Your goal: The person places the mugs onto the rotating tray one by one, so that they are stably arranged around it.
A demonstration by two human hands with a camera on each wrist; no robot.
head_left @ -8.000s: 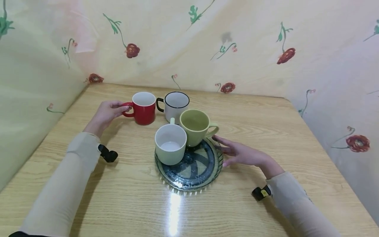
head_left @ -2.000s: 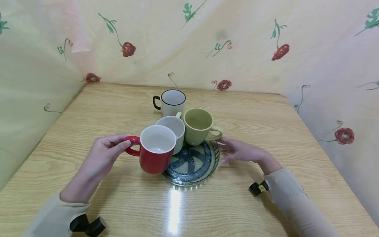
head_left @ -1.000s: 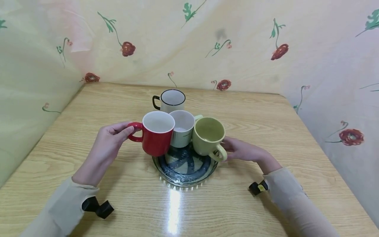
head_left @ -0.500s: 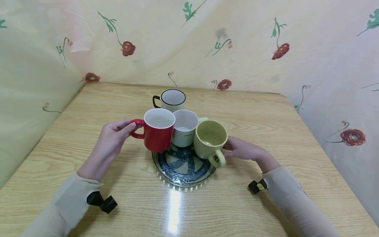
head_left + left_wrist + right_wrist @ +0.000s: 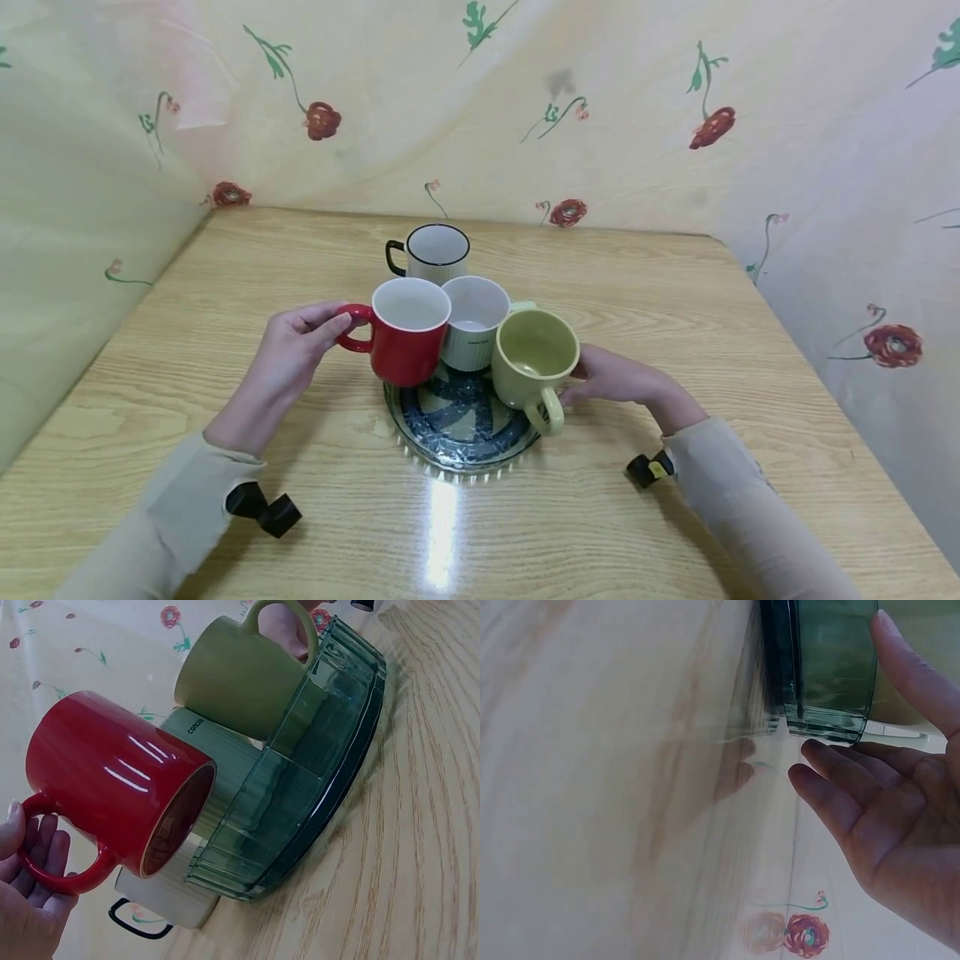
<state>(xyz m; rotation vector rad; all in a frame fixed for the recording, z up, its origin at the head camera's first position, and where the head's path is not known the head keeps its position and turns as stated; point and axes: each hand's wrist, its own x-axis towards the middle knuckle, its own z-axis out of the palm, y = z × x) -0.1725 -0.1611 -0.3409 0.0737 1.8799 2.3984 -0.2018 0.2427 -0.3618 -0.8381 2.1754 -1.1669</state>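
Observation:
My left hand pinches the handle of a red mug, white inside, at the left side of a green glass dish. In the left wrist view the red mug hangs tilted, its base just by the rim of the dish. Inside the dish stand a ribbed white mug and an olive-green mug, which leans outward with its handle to the front. At the dish's right side my right hand has its fingers loosely extended; its thumb touches the glass wall.
Behind the dish, on the wooden table, stands a white mug with a black rim and handle. Flowered cloth hangs behind the table and along both sides.
The red mug has come from the table at the left to the dish's left side. The ribbed mug shifted right, and the green mug moved right with its handle swinging forward. The right hand stayed alongside.

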